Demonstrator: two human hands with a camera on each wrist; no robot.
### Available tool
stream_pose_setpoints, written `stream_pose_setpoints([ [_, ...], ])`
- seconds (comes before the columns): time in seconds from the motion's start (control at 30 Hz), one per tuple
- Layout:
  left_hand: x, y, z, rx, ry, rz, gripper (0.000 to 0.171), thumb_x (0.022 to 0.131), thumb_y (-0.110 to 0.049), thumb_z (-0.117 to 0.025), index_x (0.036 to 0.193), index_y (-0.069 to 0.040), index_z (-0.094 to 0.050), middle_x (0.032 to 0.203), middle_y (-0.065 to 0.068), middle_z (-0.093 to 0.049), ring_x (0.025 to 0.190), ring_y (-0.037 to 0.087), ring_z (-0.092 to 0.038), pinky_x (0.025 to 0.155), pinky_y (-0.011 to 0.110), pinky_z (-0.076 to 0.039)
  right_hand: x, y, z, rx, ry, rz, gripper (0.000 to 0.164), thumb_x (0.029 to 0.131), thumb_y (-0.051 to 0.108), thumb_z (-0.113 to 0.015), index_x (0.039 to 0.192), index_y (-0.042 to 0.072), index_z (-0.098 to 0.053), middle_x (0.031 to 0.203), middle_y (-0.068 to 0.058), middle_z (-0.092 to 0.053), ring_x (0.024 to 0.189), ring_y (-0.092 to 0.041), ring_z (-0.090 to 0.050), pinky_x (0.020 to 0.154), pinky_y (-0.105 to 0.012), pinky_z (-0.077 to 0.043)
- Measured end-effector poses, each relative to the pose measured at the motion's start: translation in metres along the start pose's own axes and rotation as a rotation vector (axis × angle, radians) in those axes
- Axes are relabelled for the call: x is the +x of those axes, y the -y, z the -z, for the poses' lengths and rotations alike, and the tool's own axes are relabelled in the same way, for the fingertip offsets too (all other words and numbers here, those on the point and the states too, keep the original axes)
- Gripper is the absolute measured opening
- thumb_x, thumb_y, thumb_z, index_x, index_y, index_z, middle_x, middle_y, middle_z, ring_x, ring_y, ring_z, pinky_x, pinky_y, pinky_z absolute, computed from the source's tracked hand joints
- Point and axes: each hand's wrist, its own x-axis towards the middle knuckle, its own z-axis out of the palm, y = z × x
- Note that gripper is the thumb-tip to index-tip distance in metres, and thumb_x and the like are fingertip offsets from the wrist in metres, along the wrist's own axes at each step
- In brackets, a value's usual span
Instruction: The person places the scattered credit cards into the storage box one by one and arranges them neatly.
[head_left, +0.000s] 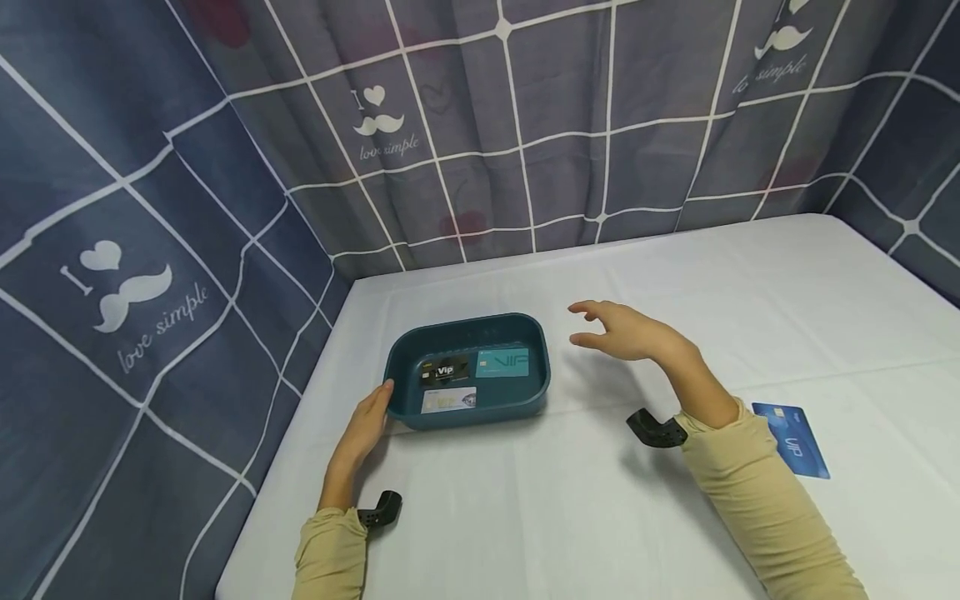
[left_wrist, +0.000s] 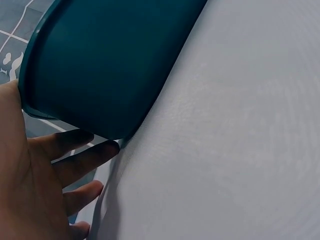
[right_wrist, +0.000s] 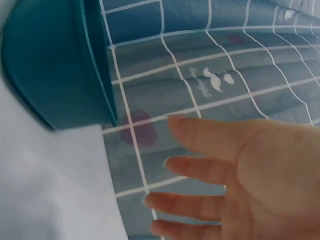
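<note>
In the head view, a teal plastic storage bin (head_left: 468,416) sits on the white table, with three cards lying flat inside. They are a black Vip card (head_left: 445,370), a teal VIP card (head_left: 502,363) and a whitish card (head_left: 448,400). My left hand (head_left: 369,423) holds the bin at its left end, thumb at the rim. In the left wrist view the fingertips (left_wrist: 111,148) reach the bin's lower edge. My right hand (head_left: 626,331) hovers to the right of the bin, apart from it, fingers extended and holding nothing. A blue VIP card (head_left: 795,442) lies beside the right forearm, partly hidden by the sleeve.
A white cloth covers the table (head_left: 525,500). Dark blue-grey checked curtains (head_left: 480,125) with white lines and mustache prints hang along the back and both sides. A black wrist device (head_left: 657,429) sticks out at the right cuff, and another device (head_left: 381,509) at the left.
</note>
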Motion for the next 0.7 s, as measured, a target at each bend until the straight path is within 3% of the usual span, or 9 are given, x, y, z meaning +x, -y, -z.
stream_pose_setpoints([
  [0.4, 0.000, -0.001, 0.000, -0.003, 0.011, -0.012, 0.077, 0.102, -0.053, -0.024, 0.147, 0.009, -0.020, 0.152, 0.025, -0.020, 0.141, 0.037, -0.013, 0.113, 0.050, -0.012, -0.014, -0.013, 0.022, -0.046, 0.028, -0.107, 0.057, 0.097, 0.031, -0.055, 0.142, 0.001, -0.038, 0.129, -0.029, -0.050, 0.118, -0.044, -0.048, 0.094, -0.057, -0.039],
  [0.7, -0.001, -0.001, 0.000, -0.001, 0.010, -0.013, 0.078, 0.102, -0.054, -0.024, 0.147, 0.010, -0.020, 0.152, 0.025, -0.020, 0.141, 0.037, -0.014, 0.113, 0.050, -0.012, -0.017, -0.020, 0.024, -0.019, 0.035, -0.105, 0.061, 0.097, 0.037, -0.054, 0.143, 0.002, -0.036, 0.130, -0.027, -0.049, 0.119, -0.044, -0.047, 0.093, -0.057, -0.039],
])
